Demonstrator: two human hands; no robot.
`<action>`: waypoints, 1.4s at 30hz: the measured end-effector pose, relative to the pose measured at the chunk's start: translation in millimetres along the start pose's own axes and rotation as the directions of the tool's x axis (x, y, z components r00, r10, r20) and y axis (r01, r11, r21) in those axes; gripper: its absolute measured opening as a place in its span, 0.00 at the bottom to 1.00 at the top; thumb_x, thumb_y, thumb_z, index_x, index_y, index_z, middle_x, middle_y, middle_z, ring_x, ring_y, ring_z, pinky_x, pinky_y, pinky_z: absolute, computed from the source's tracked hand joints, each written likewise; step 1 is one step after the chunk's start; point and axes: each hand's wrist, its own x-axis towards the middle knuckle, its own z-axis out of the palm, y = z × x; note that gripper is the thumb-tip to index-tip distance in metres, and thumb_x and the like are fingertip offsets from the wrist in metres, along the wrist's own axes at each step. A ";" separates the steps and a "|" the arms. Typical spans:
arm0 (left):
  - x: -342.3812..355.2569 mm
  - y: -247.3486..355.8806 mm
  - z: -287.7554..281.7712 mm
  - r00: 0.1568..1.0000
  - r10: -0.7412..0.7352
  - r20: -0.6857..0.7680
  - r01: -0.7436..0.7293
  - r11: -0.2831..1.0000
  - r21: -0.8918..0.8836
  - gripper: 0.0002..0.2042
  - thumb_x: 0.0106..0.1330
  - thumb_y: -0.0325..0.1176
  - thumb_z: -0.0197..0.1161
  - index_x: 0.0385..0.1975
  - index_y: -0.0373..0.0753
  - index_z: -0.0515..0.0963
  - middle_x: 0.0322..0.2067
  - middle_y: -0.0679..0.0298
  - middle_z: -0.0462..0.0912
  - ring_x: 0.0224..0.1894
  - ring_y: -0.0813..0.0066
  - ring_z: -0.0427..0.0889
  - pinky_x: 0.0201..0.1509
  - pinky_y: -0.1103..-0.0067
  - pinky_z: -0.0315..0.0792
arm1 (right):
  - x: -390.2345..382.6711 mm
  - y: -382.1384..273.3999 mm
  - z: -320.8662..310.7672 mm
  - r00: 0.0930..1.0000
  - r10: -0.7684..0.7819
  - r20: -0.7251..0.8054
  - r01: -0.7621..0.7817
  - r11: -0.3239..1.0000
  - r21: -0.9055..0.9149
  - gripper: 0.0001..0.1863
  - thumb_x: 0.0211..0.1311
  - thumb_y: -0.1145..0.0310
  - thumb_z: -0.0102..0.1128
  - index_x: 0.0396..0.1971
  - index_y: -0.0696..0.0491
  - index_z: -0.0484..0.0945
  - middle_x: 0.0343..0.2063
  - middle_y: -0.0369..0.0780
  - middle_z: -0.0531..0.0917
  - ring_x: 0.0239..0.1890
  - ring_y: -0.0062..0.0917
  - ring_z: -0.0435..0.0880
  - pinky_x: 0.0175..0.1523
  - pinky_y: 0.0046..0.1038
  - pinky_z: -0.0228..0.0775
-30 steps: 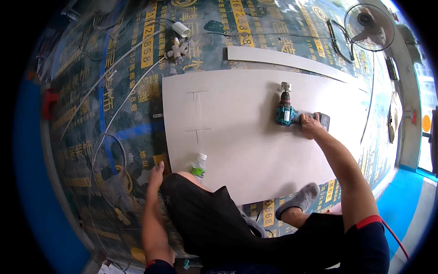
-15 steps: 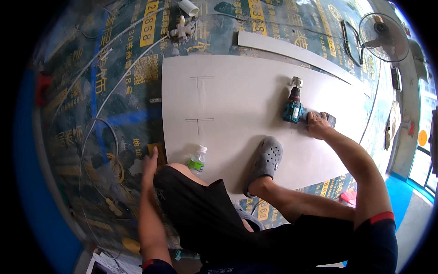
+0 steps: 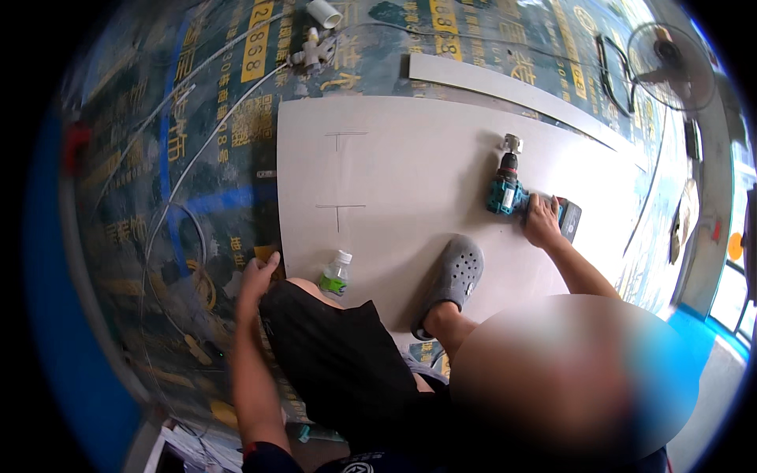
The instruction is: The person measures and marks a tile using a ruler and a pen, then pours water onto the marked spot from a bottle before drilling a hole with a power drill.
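Observation:
My right hand (image 3: pixel 542 221) is closed on the handle of a teal-and-black cordless drill (image 3: pixel 505 193), lying on its side with a metal attachment on its nose. It lies on a large pale board (image 3: pixel 394 173) marked with pencil lines at the left. My left hand (image 3: pixel 260 276) is low beside the board's left edge; whether its fingers grip anything is unclear. A clear bottle (image 3: pixel 335 276) with white cap and green label stands by my knee. My foot in a grey clog (image 3: pixel 453 276) rests on the board.
A long narrow strip (image 3: pixel 512 94) lies behind the board. Cables, a white pipe piece (image 3: pixel 323 13) and a fitting (image 3: pixel 315 51) lie upper left on the printed floor covering. A fan (image 3: pixel 669 63) stands upper right. A red object (image 3: pixel 76 150) sits far left. A blurred patch covers the lower right.
My foot in the grey clog has risen from the board's front edge onto the board. My right hand stays on the drill. My left hand stays by the left edge, shifted slightly.

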 end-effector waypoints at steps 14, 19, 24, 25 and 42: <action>68.6 -43.4 36.5 0.978 0.157 -0.138 -0.158 0.987 0.005 0.30 0.66 0.58 0.62 0.28 0.29 0.74 0.28 0.49 0.78 0.33 0.53 0.76 0.42 0.64 0.70 | -3.4 -7.6 14.6 0.975 -0.029 -0.220 0.045 0.997 0.068 0.28 0.54 0.68 0.61 0.55 0.61 0.66 0.48 0.50 0.75 0.58 0.43 0.74 0.72 0.49 0.45; 76.7 -77.2 48.7 0.954 0.118 -0.276 -0.136 0.990 -0.045 0.36 0.68 0.64 0.55 0.31 0.23 0.74 0.34 0.40 0.75 0.43 0.43 0.71 0.53 0.58 0.65 | 1.1 -8.0 26.3 0.944 -0.098 -0.316 0.125 0.990 0.066 0.33 0.55 0.69 0.63 0.60 0.62 0.63 0.47 0.53 0.78 0.53 0.43 0.78 0.64 0.45 0.60; 64.4 -23.8 59.4 0.962 0.062 -0.266 -0.046 0.997 0.065 0.39 0.67 0.67 0.53 0.32 0.23 0.73 0.36 0.39 0.73 0.41 0.44 0.71 0.50 0.58 0.65 | -0.8 0.8 12.1 0.967 -0.067 -0.244 0.097 0.989 0.112 0.37 0.53 0.72 0.63 0.64 0.61 0.60 0.52 0.54 0.78 0.52 0.47 0.79 0.61 0.44 0.64; 64.5 -30.3 50.2 0.958 0.056 -0.281 -0.037 0.997 0.073 0.39 0.67 0.67 0.53 0.32 0.23 0.73 0.36 0.39 0.73 0.41 0.44 0.71 0.50 0.58 0.65 | 1.2 -8.9 8.6 0.968 -0.066 -0.241 0.106 0.981 0.160 0.38 0.52 0.74 0.63 0.65 0.60 0.60 0.52 0.54 0.77 0.52 0.48 0.79 0.60 0.44 0.66; 6.4 129.5 13.7 0.698 0.118 0.706 -0.328 0.930 0.169 0.26 0.55 0.55 0.73 0.25 0.30 0.84 0.19 0.57 0.83 0.23 0.73 0.81 0.30 0.74 0.74 | 7.1 -19.5 4.2 0.973 -0.082 -0.215 0.129 0.967 0.218 0.38 0.52 0.76 0.63 0.65 0.57 0.58 0.51 0.55 0.77 0.52 0.50 0.79 0.55 0.43 0.73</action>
